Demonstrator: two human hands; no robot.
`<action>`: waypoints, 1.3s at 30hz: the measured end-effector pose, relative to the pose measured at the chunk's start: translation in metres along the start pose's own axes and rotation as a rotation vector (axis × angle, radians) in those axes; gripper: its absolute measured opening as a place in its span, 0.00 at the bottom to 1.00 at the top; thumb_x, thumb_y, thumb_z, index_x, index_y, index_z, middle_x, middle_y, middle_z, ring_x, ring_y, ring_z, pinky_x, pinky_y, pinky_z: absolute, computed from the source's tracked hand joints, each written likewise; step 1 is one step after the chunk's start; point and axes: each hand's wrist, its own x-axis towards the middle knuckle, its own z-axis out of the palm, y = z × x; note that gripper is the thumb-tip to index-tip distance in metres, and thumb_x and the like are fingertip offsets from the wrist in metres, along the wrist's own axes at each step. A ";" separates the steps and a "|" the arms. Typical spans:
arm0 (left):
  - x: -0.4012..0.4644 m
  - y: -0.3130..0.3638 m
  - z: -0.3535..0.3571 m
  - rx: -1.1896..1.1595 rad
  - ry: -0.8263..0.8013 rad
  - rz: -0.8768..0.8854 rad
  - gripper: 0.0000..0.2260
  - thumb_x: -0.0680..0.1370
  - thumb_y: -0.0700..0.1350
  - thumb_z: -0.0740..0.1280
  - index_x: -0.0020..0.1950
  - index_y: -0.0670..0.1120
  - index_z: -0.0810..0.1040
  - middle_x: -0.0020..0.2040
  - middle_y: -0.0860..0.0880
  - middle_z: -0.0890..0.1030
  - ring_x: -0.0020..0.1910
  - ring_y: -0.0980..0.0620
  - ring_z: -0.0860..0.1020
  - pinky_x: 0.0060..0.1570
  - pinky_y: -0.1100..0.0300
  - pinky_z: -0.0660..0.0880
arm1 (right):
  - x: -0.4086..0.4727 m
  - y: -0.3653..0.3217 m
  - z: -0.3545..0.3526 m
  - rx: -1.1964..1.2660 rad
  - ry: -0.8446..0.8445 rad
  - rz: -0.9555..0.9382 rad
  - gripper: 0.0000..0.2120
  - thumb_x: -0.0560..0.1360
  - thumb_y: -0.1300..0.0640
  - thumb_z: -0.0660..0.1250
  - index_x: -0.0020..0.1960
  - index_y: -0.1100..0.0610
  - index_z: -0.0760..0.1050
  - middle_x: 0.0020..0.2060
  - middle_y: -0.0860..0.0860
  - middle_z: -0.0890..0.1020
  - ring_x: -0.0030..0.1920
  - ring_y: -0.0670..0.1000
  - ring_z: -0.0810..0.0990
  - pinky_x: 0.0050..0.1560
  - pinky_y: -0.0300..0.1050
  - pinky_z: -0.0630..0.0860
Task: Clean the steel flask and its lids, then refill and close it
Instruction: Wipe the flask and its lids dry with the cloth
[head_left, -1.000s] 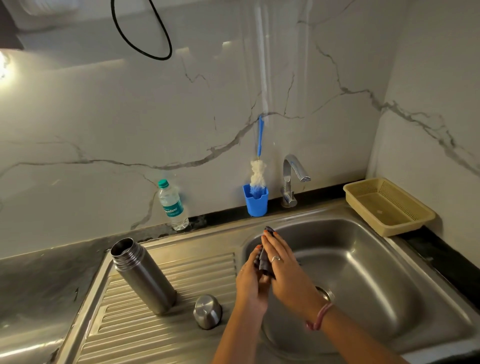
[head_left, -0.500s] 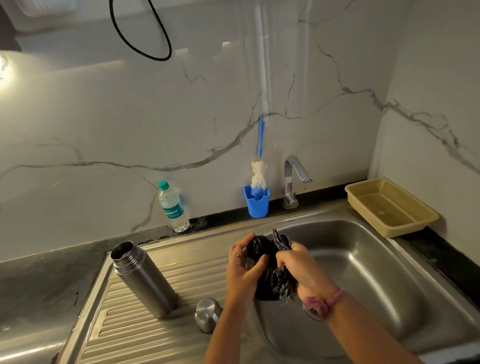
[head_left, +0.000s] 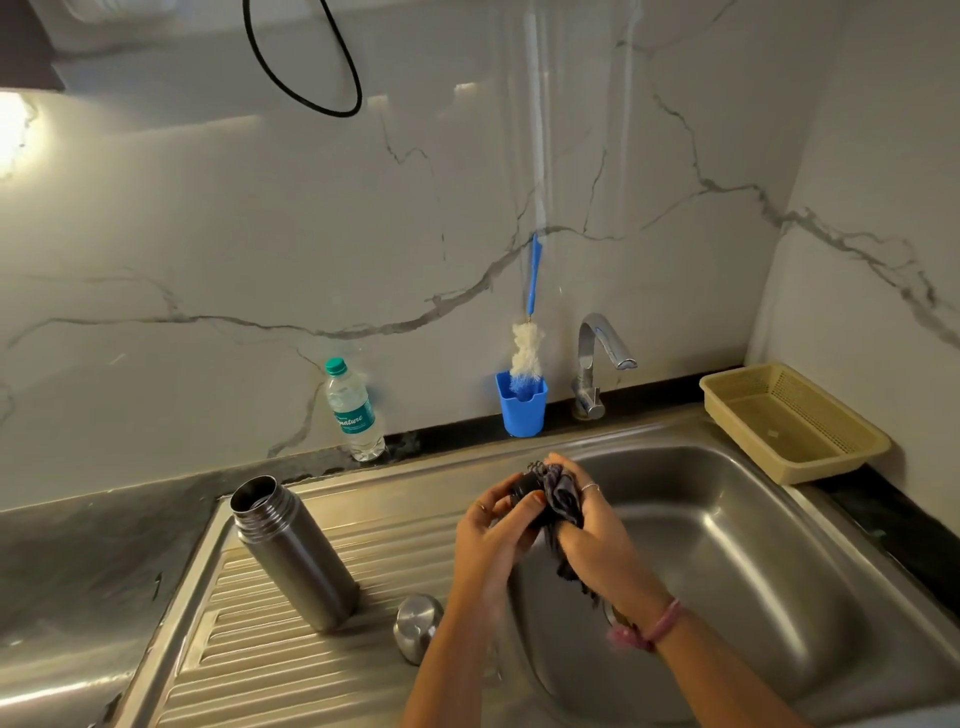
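Over the steel sink (head_left: 779, 545), at centre frame, we hold a small black inner lid (head_left: 524, 488) in our left hand (head_left: 493, 540), fingers curled round it with the thumb across its front. Our right hand (head_left: 592, 525) presses a dark grey cloth (head_left: 563, 493) against the lid, fingers closed on the bunched fabric, whose loose end hangs toward the basin.

The steel flask (head_left: 296, 556) stands open-mouthed and upright on the ribbed drainboard (head_left: 249, 639) at left of centre. Its domed steel cap (head_left: 415, 626) rests on the drainboard just beside our left forearm, well apart from the flask.

Along the dark tabletop (head_left: 78, 561) against the marble wall, a clear plastic water bottle (head_left: 353, 410) with a green cap carries a teal label; we can make out only the letters "nature", the rest of the print being too small. To its right a blue holder (head_left: 521, 410) carries a bottle brush (head_left: 527, 348) with white bristles and a blue handle, next to the chrome tap (head_left: 597, 358). A beige plastic basket (head_left: 795, 421) sits at the right of the frame, behind the basin. A black cable (head_left: 311, 78) loops down at the top.
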 end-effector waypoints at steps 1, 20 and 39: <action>0.000 0.002 0.001 -0.027 0.016 -0.026 0.13 0.75 0.39 0.72 0.59 0.42 0.80 0.51 0.42 0.85 0.51 0.46 0.84 0.51 0.55 0.82 | 0.000 0.001 0.000 -0.079 0.010 -0.101 0.32 0.75 0.70 0.59 0.73 0.46 0.60 0.69 0.47 0.70 0.70 0.44 0.67 0.71 0.46 0.67; 0.014 -0.019 -0.029 0.609 -0.146 0.520 0.22 0.70 0.42 0.77 0.62 0.56 0.80 0.59 0.52 0.76 0.58 0.55 0.78 0.56 0.59 0.79 | 0.022 -0.012 -0.010 -0.279 -0.131 0.134 0.27 0.74 0.70 0.58 0.69 0.50 0.68 0.57 0.49 0.76 0.58 0.48 0.75 0.56 0.40 0.73; 0.055 -0.033 -0.087 0.487 0.283 0.303 0.26 0.75 0.43 0.73 0.69 0.56 0.68 0.52 0.47 0.78 0.49 0.52 0.82 0.40 0.67 0.79 | 0.024 0.016 -0.004 0.242 0.005 0.454 0.16 0.70 0.73 0.58 0.53 0.60 0.76 0.32 0.55 0.74 0.34 0.51 0.73 0.37 0.45 0.72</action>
